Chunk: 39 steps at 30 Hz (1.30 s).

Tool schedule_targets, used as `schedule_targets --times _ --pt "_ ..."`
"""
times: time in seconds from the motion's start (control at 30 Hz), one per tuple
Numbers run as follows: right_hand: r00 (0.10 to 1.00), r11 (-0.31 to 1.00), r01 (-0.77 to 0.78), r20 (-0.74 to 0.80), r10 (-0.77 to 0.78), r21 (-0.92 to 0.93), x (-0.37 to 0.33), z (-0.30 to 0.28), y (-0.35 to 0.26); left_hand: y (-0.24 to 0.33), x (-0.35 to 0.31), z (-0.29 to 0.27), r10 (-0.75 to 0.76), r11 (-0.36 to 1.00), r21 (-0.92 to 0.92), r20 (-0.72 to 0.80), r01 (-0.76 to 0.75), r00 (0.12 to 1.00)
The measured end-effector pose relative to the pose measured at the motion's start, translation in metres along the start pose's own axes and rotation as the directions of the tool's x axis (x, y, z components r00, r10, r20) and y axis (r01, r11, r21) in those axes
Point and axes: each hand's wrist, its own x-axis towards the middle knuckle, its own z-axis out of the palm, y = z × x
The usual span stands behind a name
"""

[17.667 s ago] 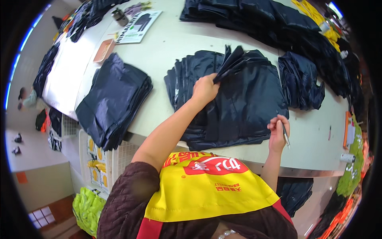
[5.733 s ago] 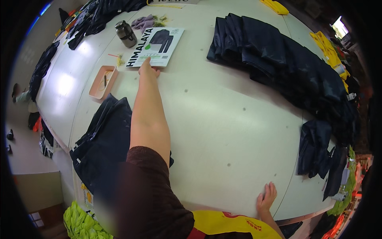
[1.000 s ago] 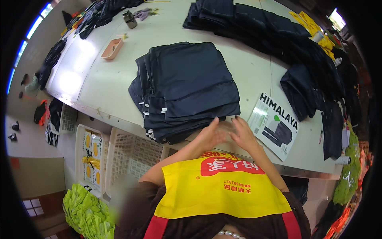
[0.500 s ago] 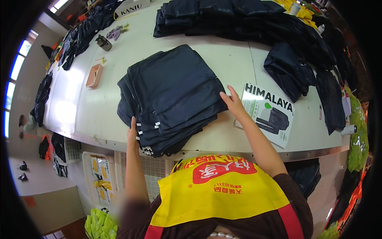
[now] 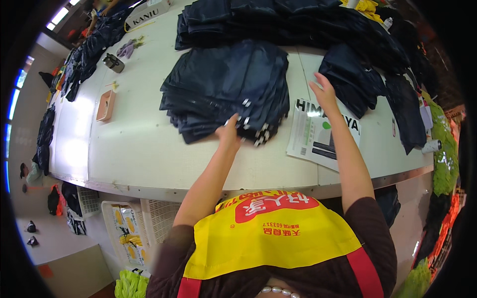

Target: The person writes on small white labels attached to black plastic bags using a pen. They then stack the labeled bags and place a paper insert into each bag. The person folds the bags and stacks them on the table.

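Note:
A stack of folded dark navy garments (image 5: 228,74) lies on the pale table, with small white tags along its near right edge. At that near edge is my left hand (image 5: 228,133), its thumb on top by the tags and its other fingers hidden by the edge; it looks closed on the cloth. My right hand (image 5: 325,92) is raised off to the right, fingers apart and holding nothing. Below it lies a white printed bag (image 5: 308,136) with a jacket picture. Just beyond that hand sits a loosely folded dark garment (image 5: 350,79).
A long pile of dark garments (image 5: 278,22) runs along the far side. To the left are a pink tray (image 5: 105,106), a dark bottle (image 5: 114,63) and a grey cloth (image 5: 126,48). A thread cone (image 5: 431,146) stands at the right edge. Crates (image 5: 124,228) sit below the table's near edge.
The stack has been pushed away and turned, so its tagged edge now faces near right. My left hand has shifted along to that edge; my right hand has let go and lifted away.

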Motion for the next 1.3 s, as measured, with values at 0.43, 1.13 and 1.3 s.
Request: schedule_targets --times 0.43,1.13,1.3 --pt "0.743 0.652 0.114 0.5 0.445 -0.75 -0.218 -0.17 -0.003 0.044 -0.055 0.041 -0.175 0.742 0.665 0.322 -0.091 0.93" --pt "0.909 0.647 0.33 0.416 -0.022 -0.687 -0.237 -0.169 0.02 0.078 -0.032 0.049 0.392 -0.549 0.27 0.919 -0.791 0.041" --pt "0.895 0.662 0.367 0.443 -0.059 -0.654 -0.236 -0.167 0.01 0.06 -0.066 -0.022 0.294 -0.612 0.174 0.955 -0.772 -0.018"
